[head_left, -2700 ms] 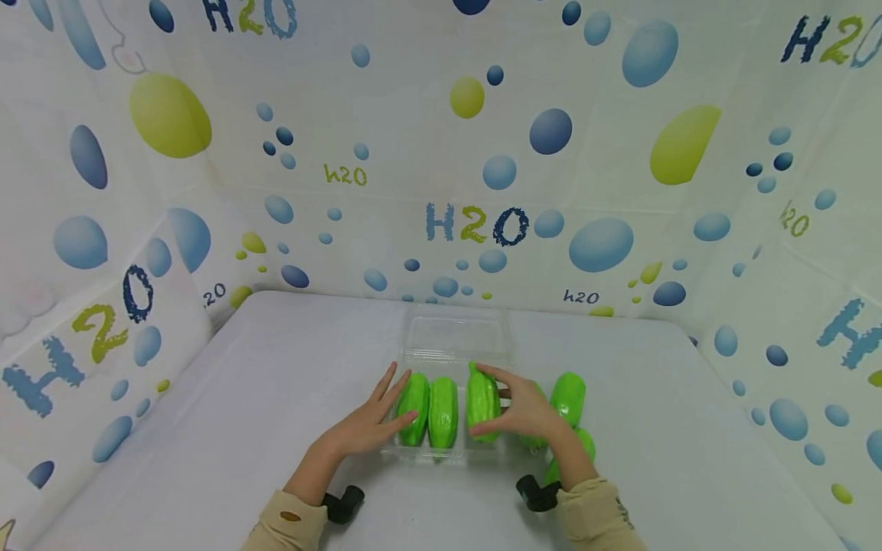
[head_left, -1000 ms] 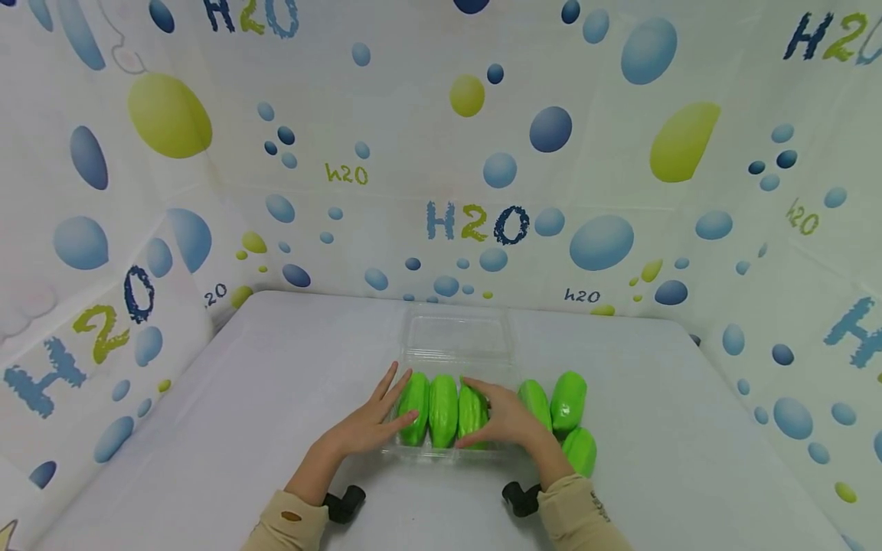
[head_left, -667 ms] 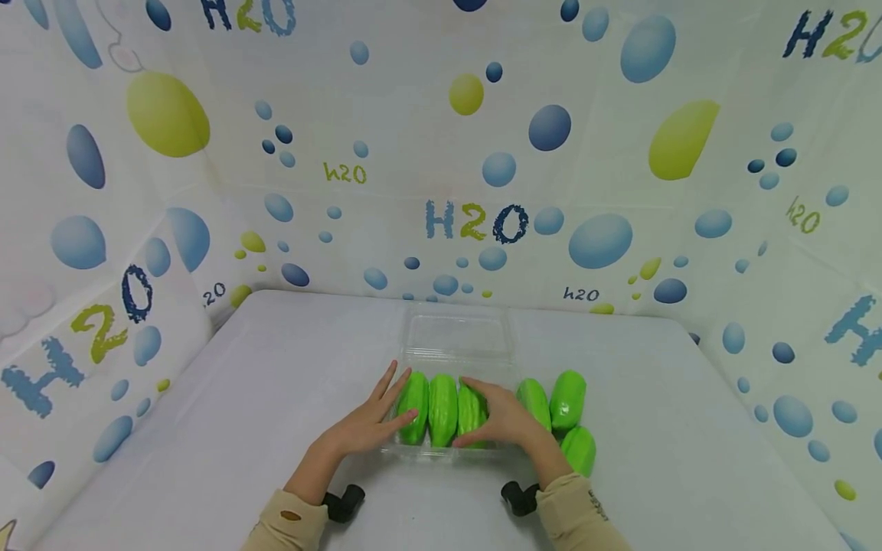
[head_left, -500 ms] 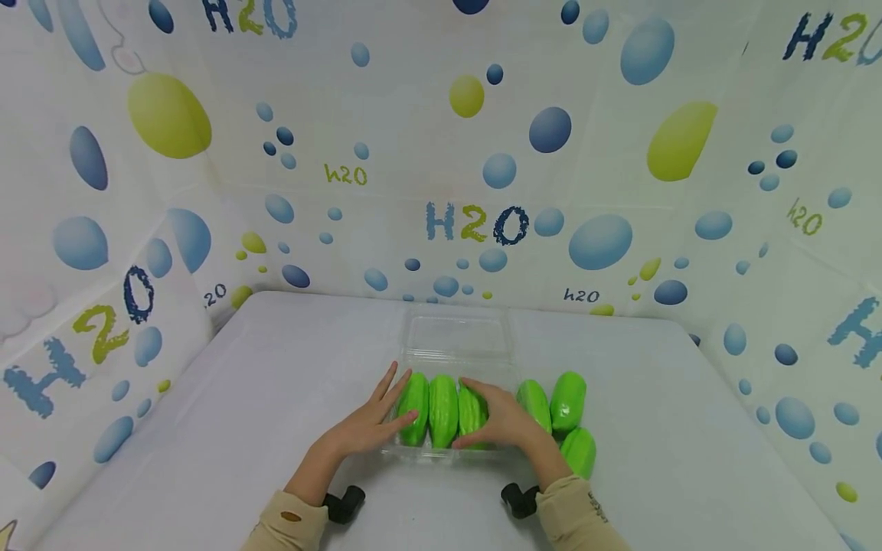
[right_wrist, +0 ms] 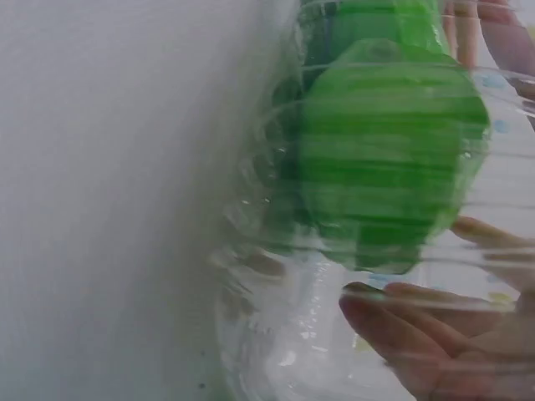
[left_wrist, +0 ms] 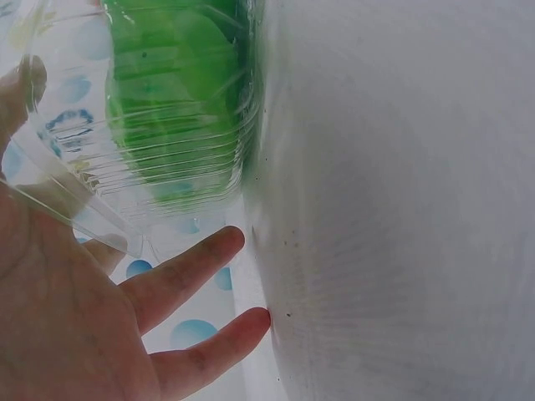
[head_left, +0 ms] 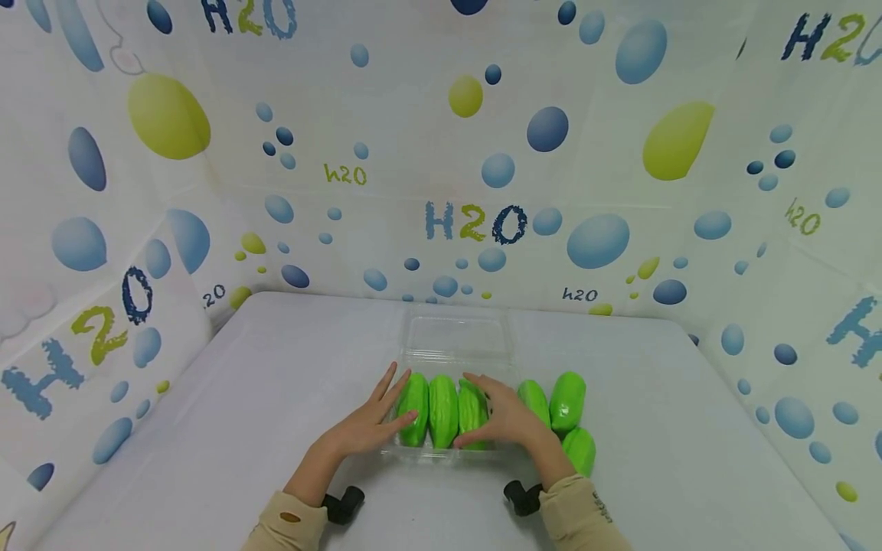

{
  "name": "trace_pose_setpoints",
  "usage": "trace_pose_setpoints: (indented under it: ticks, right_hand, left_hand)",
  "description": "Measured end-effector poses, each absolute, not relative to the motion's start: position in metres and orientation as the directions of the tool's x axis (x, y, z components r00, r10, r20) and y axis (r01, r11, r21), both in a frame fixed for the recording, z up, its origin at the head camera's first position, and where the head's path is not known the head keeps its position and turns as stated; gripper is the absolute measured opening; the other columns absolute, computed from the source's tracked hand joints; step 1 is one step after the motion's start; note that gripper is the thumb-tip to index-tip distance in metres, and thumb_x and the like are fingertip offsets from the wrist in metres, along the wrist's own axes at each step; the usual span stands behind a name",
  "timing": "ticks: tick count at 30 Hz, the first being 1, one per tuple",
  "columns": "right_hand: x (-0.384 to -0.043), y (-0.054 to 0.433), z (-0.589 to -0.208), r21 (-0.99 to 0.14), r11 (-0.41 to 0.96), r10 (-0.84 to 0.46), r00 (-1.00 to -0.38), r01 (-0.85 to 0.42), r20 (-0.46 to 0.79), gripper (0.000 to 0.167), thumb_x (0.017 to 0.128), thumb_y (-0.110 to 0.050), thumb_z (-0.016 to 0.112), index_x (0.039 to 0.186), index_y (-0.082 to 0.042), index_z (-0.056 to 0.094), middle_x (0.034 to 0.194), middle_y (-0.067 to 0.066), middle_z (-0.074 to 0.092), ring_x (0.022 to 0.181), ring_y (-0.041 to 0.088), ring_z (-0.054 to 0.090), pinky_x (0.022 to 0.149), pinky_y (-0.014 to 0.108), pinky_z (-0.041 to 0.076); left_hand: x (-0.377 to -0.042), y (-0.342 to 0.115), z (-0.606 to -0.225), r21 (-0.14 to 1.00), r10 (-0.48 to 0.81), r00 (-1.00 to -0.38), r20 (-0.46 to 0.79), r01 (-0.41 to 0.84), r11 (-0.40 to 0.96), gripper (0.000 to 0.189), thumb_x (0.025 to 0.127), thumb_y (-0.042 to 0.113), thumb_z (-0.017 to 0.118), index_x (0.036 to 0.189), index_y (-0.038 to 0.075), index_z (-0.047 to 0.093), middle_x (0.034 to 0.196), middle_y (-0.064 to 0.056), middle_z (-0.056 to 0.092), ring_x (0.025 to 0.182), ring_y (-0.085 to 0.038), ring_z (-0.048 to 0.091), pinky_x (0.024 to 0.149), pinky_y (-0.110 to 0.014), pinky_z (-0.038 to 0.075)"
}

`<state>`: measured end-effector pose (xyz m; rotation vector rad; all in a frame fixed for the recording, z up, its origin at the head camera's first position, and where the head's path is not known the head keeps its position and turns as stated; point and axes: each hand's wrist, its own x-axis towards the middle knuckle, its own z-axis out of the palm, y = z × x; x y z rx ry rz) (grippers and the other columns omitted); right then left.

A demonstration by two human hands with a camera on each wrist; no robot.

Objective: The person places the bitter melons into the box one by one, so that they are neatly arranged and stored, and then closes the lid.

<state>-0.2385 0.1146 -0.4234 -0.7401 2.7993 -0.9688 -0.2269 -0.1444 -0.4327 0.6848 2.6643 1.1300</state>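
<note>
A clear plastic clamshell container [head_left: 482, 453] lies with its lid folded back on the table. Inside, side by side, are a left green gourd-like vegetable [head_left: 413, 390], a middle one [head_left: 443, 413] and a third, ridged one [head_left: 472, 417]. My left hand [head_left: 368, 425] rests at the container's left side, fingers spread and straight, thumb over the left vegetable. In the left wrist view, two fingertips [left_wrist: 226, 240] stand outside the ribbed wall. My right hand [head_left: 506, 417] spans the third vegetable, thumb and index by its ends; the right wrist view shows other fingertips [right_wrist: 359, 301] apart from it.
Three more green vegetables [head_left: 568, 402] lie on the table just right of the container, beside my right forearm. The lid [head_left: 456, 337] lies flat behind the container. A white cloth with printed dots [head_left: 598, 241] hangs round the back and sides.
My right hand brought the third vegetable leftward into the container beside the middle one. Its upper fingers have since spread slightly. The left hand has stayed put.
</note>
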Motion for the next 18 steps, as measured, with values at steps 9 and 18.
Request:
trace_pose_setpoints:
  ticks: [9, 18]
  right_hand:
    - [-0.233, 0.118, -0.413, -0.635, 0.664, -0.450, -0.889, -0.396, 0.084, 0.103, 0.058, -0.047, 0.083, 0.142, -0.016, 0.034, 0.143, 0.013, 0.035, 0.121, 0.039, 0.041, 0.091, 0.050, 0.041]
    - [-0.228, 0.123, -0.401, -0.705, 0.620, -0.413, -0.907, -0.344, 0.079, 0.098, 0.060, -0.039, 0.084, 0.142, -0.018, 0.034, 0.142, 0.013, 0.035, 0.119, 0.041, 0.043, 0.089, 0.052, 0.042]
  left_hand:
    - [-0.227, -0.145, -0.433, 0.715, 0.473, -0.881, 0.020, 0.343, 0.609, 0.072, 0.094, 0.041, 0.047, 0.148, 0.014, 0.008, 0.152, -0.013, -0.009, 0.133, -0.043, 0.014, 0.094, -0.064, 0.027]
    - [-0.227, -0.145, -0.432, 0.710, 0.475, -0.880, 0.024, 0.350, 0.612, 0.072, 0.094, 0.042, 0.046, 0.148, 0.016, 0.007, 0.152, -0.013, -0.010, 0.133, -0.043, 0.015, 0.095, -0.063, 0.027]
